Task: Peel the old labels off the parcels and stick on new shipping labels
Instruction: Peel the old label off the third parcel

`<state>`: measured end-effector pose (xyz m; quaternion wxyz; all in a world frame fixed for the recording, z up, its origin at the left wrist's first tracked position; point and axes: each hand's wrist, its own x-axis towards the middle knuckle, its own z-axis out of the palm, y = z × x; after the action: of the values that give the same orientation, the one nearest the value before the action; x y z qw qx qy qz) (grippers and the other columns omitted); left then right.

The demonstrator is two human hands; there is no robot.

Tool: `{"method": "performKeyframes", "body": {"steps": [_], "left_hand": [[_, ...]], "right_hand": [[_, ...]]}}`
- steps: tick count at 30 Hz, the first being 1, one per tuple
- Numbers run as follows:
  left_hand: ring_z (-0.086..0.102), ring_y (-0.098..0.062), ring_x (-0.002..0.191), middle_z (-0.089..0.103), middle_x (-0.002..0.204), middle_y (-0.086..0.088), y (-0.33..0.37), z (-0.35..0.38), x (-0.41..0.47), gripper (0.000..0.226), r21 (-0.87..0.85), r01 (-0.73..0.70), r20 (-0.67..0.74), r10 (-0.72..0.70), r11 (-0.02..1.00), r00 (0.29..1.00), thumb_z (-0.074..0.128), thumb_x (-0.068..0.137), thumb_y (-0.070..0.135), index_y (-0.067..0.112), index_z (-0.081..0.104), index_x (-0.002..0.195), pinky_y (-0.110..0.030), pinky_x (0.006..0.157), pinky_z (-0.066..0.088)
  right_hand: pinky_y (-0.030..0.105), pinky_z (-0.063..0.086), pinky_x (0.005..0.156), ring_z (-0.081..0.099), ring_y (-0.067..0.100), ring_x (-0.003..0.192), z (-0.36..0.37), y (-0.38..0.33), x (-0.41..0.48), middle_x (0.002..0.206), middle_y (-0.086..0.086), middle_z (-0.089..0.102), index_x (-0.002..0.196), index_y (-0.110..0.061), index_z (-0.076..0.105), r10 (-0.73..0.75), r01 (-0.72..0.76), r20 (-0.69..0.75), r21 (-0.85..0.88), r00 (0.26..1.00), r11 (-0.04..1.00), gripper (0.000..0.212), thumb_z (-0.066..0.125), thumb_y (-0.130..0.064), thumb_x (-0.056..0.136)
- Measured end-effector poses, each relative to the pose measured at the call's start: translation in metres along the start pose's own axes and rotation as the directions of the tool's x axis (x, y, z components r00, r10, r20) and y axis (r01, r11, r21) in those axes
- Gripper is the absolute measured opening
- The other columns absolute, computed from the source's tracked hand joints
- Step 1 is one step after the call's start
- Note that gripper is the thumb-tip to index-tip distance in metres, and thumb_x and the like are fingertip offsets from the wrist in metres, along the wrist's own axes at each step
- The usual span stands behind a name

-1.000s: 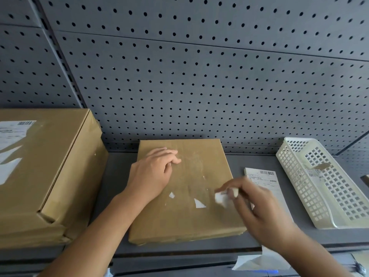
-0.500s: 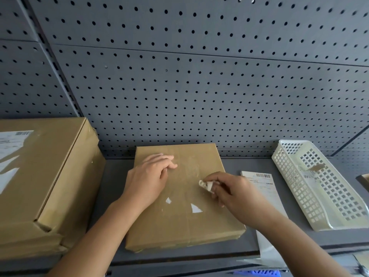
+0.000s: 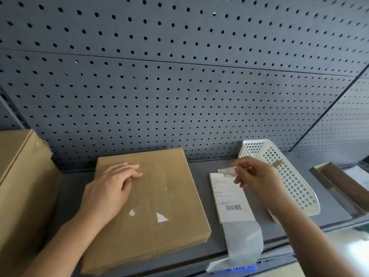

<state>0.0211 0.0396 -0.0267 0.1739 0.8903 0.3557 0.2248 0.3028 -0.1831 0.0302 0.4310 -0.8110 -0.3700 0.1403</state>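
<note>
We face a grey pegboard wall [image 3: 179, 96] that rises from the back edge of a grey shelf [image 3: 201, 166]. At the shelf's left end stands a big cardboard box [image 3: 24, 186], cut off by the frame. Just beside it, in the middle of the shelf, lies the flat brown parcel [image 3: 159, 186], running from the back edge to the front edge. Its top is nearly bare (only two small white label remnants [image 3: 161, 217] cling near its front half).

Toward the right end a white plastic basket [image 3: 293, 186] sits at an angle, and past it, at the right edge, we make out a dark shallow tray [image 3: 339, 182].

Between parcel and basket lies a printed shipping label [image 3: 229, 196], barcode toward us. Its glossy backing strip [image 3: 245, 242] hangs over the shelf's front edge.

The left hand [image 3: 111, 188] rests flat on the parcel near its back left corner, fingers straight and close together, holding nothing.

The right hand [image 3: 257, 178] hovers over the far end of the shipping label, just in front of the basket. Its thumb and fingertips pinch a crumpled scrap [image 3: 226, 170] of whitish paper, lifted clear of the shelf.
</note>
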Motion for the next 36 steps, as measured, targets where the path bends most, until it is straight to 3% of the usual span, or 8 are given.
{"method": "performKeyframes", "body": {"steps": [7,11,14,19,26,30,33,36], "left_hand": [[0.045,0.007,0.128,0.053,0.124,0.038,0.001,0.001,0.002,0.034,-0.003,0.000,-0.001,0.000,1.000,1.000,0.060,0.093,0.011,0.043,0.070,0.100,-0.032,0.079,0.058],[0.041,0.011,0.127,0.051,0.124,0.041,0.000,0.002,0.003,0.036,-0.006,0.013,0.023,-0.013,1.000,1.000,0.058,0.095,0.014,0.048,0.067,0.100,-0.020,0.070,0.051],[0.042,0.011,0.128,0.053,0.127,0.040,-0.002,0.004,0.004,0.038,-0.005,0.021,0.033,-0.020,1.000,0.999,0.057,0.095,0.014,0.051,0.065,0.100,-0.021,0.067,0.053],[0.042,0.011,0.129,0.055,0.125,0.039,-0.001,0.005,0.003,0.039,-0.029,0.044,0.030,-0.043,0.999,0.999,0.057,0.094,0.012,0.049,0.067,0.098,-0.026,0.066,0.055],[0.043,0.007,0.131,0.055,0.126,0.038,-0.004,0.008,0.003,0.041,-0.044,0.042,0.031,-0.040,0.998,0.999,0.056,0.094,0.010,0.050,0.065,0.097,-0.033,0.071,0.056],[0.044,0.008,0.130,0.056,0.124,0.039,0.000,0.007,0.003,0.041,-0.048,0.056,0.014,-0.055,0.997,0.998,0.056,0.094,0.012,0.051,0.065,0.097,-0.034,0.075,0.056],[0.045,0.007,0.130,0.056,0.125,0.038,-0.002,0.006,0.004,0.041,-0.038,0.036,0.010,-0.036,0.999,0.999,0.057,0.094,0.012,0.051,0.065,0.098,-0.035,0.079,0.056],[0.044,0.008,0.129,0.055,0.125,0.038,0.001,0.005,0.004,0.038,-0.035,0.028,0.014,-0.028,0.999,1.000,0.058,0.094,0.012,0.049,0.067,0.099,-0.030,0.078,0.055]], "right_hand": [[0.020,0.046,0.053,0.066,0.006,0.059,-0.068,0.062,0.036,0.080,-0.005,0.071,0.102,-0.020,0.071,0.133,-0.199,-0.292,-0.208,0.947,0.958,0.012,0.064,-0.014,0.096],[0.027,0.048,0.053,0.067,0.016,0.067,-0.072,0.108,0.055,0.088,0.002,0.070,0.096,-0.018,0.064,0.246,-0.337,-0.296,-0.312,0.923,0.888,0.004,0.065,-0.015,0.094],[0.028,0.048,0.055,0.066,0.020,0.067,-0.064,0.127,0.063,0.080,0.004,0.069,0.080,-0.022,0.063,0.305,-0.389,-0.248,-0.455,0.919,0.801,0.018,0.058,-0.013,0.094],[0.026,0.040,0.047,0.057,0.016,0.060,-0.049,0.139,0.067,0.068,0.003,0.064,0.073,-0.016,0.062,0.253,-0.352,-0.246,-0.608,0.936,0.712,0.018,0.055,-0.008,0.087],[0.030,0.046,0.062,0.058,0.021,0.073,-0.043,0.141,0.068,0.081,0.006,0.067,0.088,-0.009,0.064,0.199,-0.268,-0.180,-0.600,0.963,0.754,0.006,0.058,-0.010,0.091],[0.025,0.039,0.056,0.056,0.018,0.075,-0.055,0.133,0.066,0.096,0.006,0.065,0.101,-0.015,0.058,0.257,-0.272,-0.117,-0.628,0.959,0.729,0.015,0.052,-0.005,0.092],[0.029,0.046,0.062,0.059,0.018,0.078,-0.064,0.121,0.061,0.112,0.007,0.066,0.111,-0.024,0.057,0.284,-0.313,-0.148,-0.618,0.947,0.721,0.025,0.056,-0.016,0.088],[0.032,0.047,0.066,0.058,0.017,0.073,-0.054,0.089,0.053,0.103,0.003,0.068,0.105,-0.022,0.062,0.143,-0.248,-0.221,-0.578,0.965,0.777,0.018,0.054,-0.019,0.089]]}}
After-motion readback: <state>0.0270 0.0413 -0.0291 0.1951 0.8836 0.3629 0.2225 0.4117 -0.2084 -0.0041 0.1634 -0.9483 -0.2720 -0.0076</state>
